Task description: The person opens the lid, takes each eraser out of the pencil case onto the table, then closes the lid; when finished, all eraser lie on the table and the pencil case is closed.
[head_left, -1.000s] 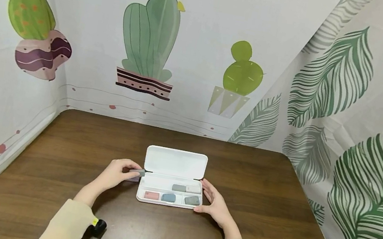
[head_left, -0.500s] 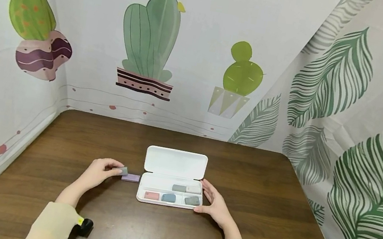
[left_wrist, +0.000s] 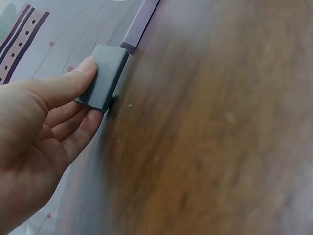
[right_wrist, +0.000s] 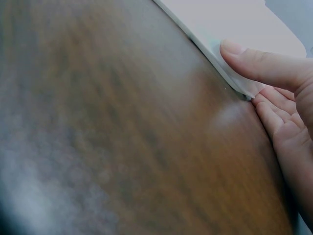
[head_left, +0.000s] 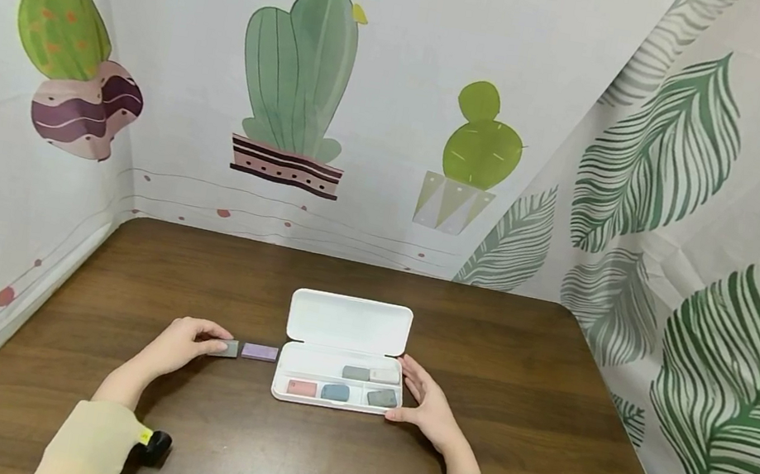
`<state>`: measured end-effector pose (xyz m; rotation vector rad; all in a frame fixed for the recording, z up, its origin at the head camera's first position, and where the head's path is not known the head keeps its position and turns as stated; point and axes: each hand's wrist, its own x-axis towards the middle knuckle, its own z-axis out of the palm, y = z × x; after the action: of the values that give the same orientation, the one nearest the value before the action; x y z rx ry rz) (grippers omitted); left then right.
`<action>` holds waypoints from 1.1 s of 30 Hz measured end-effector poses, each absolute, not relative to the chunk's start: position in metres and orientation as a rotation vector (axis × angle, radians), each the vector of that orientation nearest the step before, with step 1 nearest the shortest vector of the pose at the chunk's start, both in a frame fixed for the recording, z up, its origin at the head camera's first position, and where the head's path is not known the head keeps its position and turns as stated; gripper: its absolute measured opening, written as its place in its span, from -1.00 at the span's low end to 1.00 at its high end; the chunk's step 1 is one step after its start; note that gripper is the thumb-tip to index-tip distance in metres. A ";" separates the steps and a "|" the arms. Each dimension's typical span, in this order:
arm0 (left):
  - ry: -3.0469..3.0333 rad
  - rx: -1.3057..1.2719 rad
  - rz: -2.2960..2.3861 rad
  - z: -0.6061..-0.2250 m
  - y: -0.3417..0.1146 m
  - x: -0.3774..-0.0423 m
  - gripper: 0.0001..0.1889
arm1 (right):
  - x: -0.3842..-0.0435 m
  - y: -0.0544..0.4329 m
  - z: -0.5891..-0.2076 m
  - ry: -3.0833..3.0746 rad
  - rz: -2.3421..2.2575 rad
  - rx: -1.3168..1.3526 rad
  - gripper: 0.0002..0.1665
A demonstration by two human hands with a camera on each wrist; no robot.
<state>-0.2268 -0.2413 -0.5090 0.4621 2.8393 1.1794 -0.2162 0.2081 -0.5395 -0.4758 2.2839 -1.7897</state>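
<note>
My left hand point(head_left: 179, 343) pinches a grey rectangular eraser point(left_wrist: 103, 78) between thumb and fingers, at the table surface left of the case. Just right of it lies a purple eraser point(head_left: 259, 352), end towards it, with a small gap between. An open white pencil case point(head_left: 349, 322) stands in the middle, its lid tipped back. My right hand point(head_left: 426, 404) holds the case's right end, thumb at the front corner and fingers along the side. Inside, the back compartment has a grey and a white eraser point(head_left: 384, 375); in front are a pink point(head_left: 301, 388), a blue point(head_left: 335, 391) and a grey-green eraser point(head_left: 382, 397).
The brown wooden table point(head_left: 312, 461) extends around the case on all sides. A white cloth point(head_left: 402, 106) with cactus and leaf prints hangs behind and along the sides. Both sleeves carry black wrist cameras.
My left hand has moved left from beside the case with the grey eraser, past the purple one, and lowered it to the table. The right hand and the case have stayed put.
</note>
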 end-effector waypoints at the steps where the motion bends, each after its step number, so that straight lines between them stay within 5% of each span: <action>1: 2.840 0.460 1.177 -0.510 -0.241 -0.227 -0.76 | -0.216 0.208 -0.539 2.283 -1.791 -0.475 0.21; 33: 3.108 0.525 1.105 -0.516 -0.224 -0.231 -0.90 | -0.217 0.207 -0.539 2.265 -1.809 -0.457 0.20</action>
<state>-0.2310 -0.2237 -0.5164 0.5255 3.1080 1.1052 -0.2168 0.2070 -0.5391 -0.4568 2.2647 -1.8085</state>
